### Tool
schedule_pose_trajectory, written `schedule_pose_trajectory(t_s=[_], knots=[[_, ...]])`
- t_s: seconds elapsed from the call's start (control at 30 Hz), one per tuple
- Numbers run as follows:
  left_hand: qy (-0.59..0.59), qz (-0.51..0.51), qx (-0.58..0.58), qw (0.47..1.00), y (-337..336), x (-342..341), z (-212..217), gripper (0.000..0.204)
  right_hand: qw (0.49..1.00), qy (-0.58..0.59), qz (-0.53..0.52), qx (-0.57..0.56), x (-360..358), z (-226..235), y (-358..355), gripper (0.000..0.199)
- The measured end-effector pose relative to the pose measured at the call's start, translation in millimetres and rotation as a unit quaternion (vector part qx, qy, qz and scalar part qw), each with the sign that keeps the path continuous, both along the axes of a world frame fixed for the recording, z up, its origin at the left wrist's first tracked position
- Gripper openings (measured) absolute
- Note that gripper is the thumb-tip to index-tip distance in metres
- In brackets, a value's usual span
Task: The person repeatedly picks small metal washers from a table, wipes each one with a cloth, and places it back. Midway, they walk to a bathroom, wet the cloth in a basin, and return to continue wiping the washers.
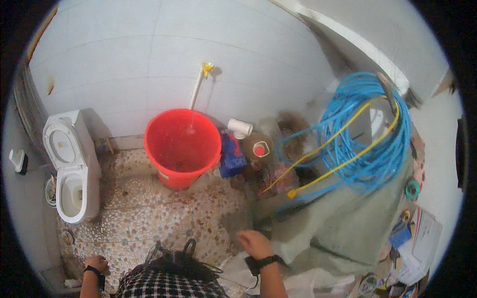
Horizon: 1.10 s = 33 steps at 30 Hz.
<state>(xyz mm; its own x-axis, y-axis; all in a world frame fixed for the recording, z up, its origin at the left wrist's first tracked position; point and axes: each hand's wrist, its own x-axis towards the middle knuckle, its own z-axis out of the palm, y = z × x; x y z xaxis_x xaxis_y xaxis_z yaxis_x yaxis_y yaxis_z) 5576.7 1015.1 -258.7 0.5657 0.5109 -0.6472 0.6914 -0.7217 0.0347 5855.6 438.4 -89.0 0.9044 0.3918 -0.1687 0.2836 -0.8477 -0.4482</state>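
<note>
My left hand (96, 263) hangs low at the left, above the pebbled floor (144, 218), fingers loosely bent with nothing seen in them. Over the floor right of centre, my right hand (256, 244) has its fingers slightly apart and is empty. Each wrist wears a black band. Ahead of both hands stands a red bucket (183, 141), touched by neither. A pale streak shows inside it; whether this is water I cannot tell. Behind the bucket rises a white pipe (197, 89) topped by a yellow tap (207, 68).
A white toilet (72, 193) stands at the left, lid raised. Right of the bucket are a white pipe fitting (240, 128), a blue package (231, 158) and a red-capped jug (259, 150). A coiled blue hose (348, 159) lies farther right, above papers (420, 243) and clutter.
</note>
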Motion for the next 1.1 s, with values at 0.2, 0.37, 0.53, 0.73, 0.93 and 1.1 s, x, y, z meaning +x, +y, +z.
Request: schedule_pose_trajectory(t_s=[0.2, 0.37, 0.53, 0.73, 0.93, 1.1], knots=[[0.087, -0.013, -0.026, 0.996, -37.9, 34.3, -2.9, 0.047, 0.984, -0.116, 0.062, 0.121, 147.4, 31.2, 9.2, 0.028], [-0.039, 0.074, -0.105, 0.991, -62.1, 109.8, 21.5, 0.047, 0.970, -0.147, 0.133, 0.141, 251.2, 62.0, 51.8, 0.023], [-0.080, -0.056, -0.075, 0.992, -58.1, 233.6, 60.6, 0.046, 0.945, -0.110, 0.153, 0.265, 308.4, 111.6, 137.8, 0.020], [-0.183, -0.261, -0.070, 0.945, -61.1, 388.5, 82.7, 0.062, 0.846, 0.026, 0.286, 0.450, 330.3, 209.9, 294.2, 0.021], [-0.099, -0.391, -0.181, 0.897, -103.2, 474.8, 60.0, 0.077, 0.665, 0.155, 0.366, 0.632, 357.7, 293.9, 400.7, 0.019], [0.040, -0.399, -0.261, 0.878, -106.5, 481.3, 20.1, 0.040, 0.624, -0.012, 0.472, 0.623, 448.0, 325.7, 415.5, 0.017]])
